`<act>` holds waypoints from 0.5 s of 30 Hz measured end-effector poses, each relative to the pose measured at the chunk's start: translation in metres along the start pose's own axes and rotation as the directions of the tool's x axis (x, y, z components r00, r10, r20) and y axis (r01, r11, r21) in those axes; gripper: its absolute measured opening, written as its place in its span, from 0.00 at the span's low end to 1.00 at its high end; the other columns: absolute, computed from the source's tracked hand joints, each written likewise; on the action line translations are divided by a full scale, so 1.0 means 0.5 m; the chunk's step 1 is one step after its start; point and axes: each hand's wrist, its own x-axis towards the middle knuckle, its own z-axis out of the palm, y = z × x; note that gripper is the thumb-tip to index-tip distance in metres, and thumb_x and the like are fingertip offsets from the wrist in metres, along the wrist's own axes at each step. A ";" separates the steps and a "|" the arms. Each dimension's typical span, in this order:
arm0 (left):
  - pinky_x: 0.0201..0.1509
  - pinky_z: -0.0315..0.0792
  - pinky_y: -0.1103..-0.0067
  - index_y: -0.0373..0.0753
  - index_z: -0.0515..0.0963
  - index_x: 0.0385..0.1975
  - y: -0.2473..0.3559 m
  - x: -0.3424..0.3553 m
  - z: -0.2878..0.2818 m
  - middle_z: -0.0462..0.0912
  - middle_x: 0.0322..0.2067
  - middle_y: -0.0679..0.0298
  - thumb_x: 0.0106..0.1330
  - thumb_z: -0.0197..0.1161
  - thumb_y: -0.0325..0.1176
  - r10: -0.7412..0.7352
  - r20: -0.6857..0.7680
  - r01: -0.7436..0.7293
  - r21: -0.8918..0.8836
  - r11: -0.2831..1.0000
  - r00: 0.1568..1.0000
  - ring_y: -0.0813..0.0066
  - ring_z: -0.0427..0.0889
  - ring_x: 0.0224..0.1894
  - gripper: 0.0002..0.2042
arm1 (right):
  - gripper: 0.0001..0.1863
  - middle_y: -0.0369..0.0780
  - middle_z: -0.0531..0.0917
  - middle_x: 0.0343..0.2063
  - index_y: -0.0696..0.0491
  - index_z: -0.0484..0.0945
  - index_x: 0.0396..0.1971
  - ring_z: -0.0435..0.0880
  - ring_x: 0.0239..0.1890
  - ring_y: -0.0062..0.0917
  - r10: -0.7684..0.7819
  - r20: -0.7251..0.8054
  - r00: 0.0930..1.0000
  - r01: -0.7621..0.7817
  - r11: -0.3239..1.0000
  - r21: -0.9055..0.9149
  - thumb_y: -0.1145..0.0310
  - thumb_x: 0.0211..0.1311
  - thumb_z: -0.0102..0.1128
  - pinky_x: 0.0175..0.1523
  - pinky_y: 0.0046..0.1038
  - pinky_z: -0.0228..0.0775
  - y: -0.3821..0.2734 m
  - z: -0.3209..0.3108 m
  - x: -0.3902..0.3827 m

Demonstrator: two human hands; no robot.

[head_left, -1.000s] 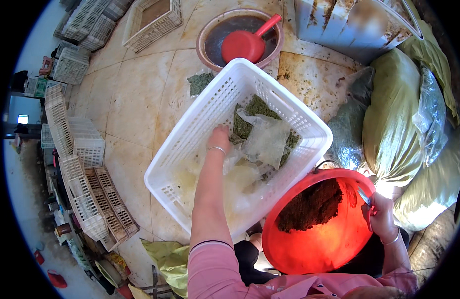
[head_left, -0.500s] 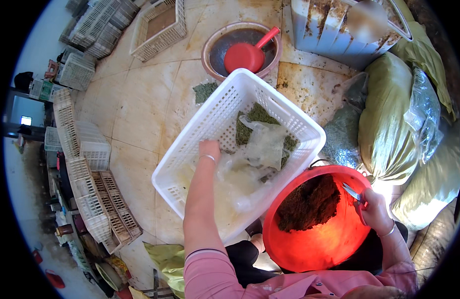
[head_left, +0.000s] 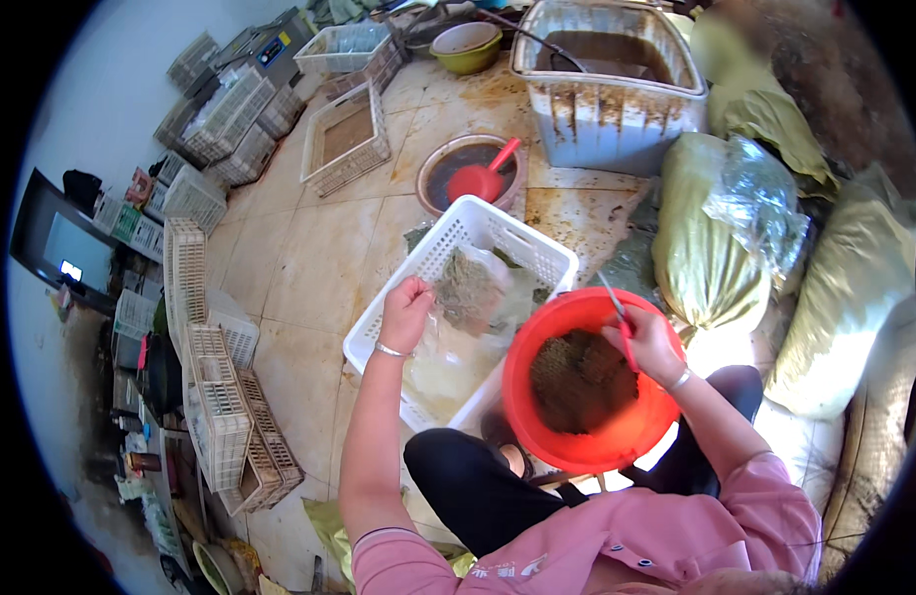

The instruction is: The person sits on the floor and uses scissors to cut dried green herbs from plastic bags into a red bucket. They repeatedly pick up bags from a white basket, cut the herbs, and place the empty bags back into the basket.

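Pinched in my left hand (head_left: 406, 315) is the edge of a clear plastic bag (head_left: 468, 290) with grey-green crumbly stuff inside. The bag hangs over a white perforated plastic basket (head_left: 364, 342), in which other clear bags (head_left: 443, 367) lie. My right hand (head_left: 651, 349) is closed round red-handled scissors (head_left: 617, 305), their blades pointing away from me. It is over the right side of a red tub (head_left: 636, 431), which stands right of the basket. Dark brown-green loose material (head_left: 577, 382) covers part of the tub's bottom.
Beyond the basket sits a round basin (head_left: 430, 159) of dark liquid with a red ladle (head_left: 478, 181) across it. A large stained white bin (head_left: 607, 124) stands farther back. Stuffed yellow-green sacks (head_left: 711, 248) line the right side. Stacked crates (head_left: 218, 387) run along the left.
My left hand has come up from inside the basket with a bag. My right hand and the scissors have shifted left over the tub. The view has tilted toward the back of the room.
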 end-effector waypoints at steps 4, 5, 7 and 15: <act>0.33 0.66 0.87 0.37 0.73 0.25 0.067 -0.092 0.103 0.73 0.23 0.73 0.59 0.55 0.24 -0.022 0.182 0.096 -0.407 0.908 0.983 0.87 0.69 0.26 0.03 | 0.15 0.31 0.72 0.17 0.59 0.77 0.37 0.72 0.20 0.12 -0.230 -0.058 0.971 0.231 0.973 0.003 0.65 0.55 0.66 0.27 0.20 0.65 -0.012 0.008 -0.003; 0.33 0.66 0.87 0.38 0.73 0.25 0.071 -0.113 0.130 0.72 0.23 0.73 0.59 0.56 0.24 -0.011 0.220 0.116 -0.473 0.874 0.976 0.86 0.69 0.26 0.02 | 0.16 0.31 0.73 0.18 0.58 0.77 0.40 0.71 0.20 0.12 -0.211 -0.010 0.977 0.211 0.976 0.059 0.64 0.55 0.66 0.26 0.19 0.64 -0.043 0.002 -0.001; 0.34 0.66 0.86 0.38 0.73 0.26 0.080 -0.153 0.186 0.73 0.24 0.72 0.59 0.56 0.24 0.027 0.240 0.125 -0.597 0.793 0.970 0.86 0.70 0.28 0.02 | 0.17 0.32 0.74 0.20 0.57 0.75 0.41 0.71 0.20 0.12 -0.193 0.042 0.980 0.187 0.975 0.121 0.64 0.55 0.66 0.26 0.19 0.64 -0.091 -0.031 -0.036; 0.41 0.69 0.86 0.35 0.75 0.33 0.004 -0.157 0.306 0.77 0.30 0.68 0.60 0.58 0.25 -0.044 0.149 0.128 -0.619 0.775 0.988 0.81 0.75 0.32 0.04 | 0.15 0.33 0.79 0.23 0.62 0.77 0.39 0.74 0.26 0.10 -0.009 0.269 0.963 -0.083 0.941 0.329 0.69 0.54 0.65 0.29 0.18 0.67 -0.009 -0.039 -0.089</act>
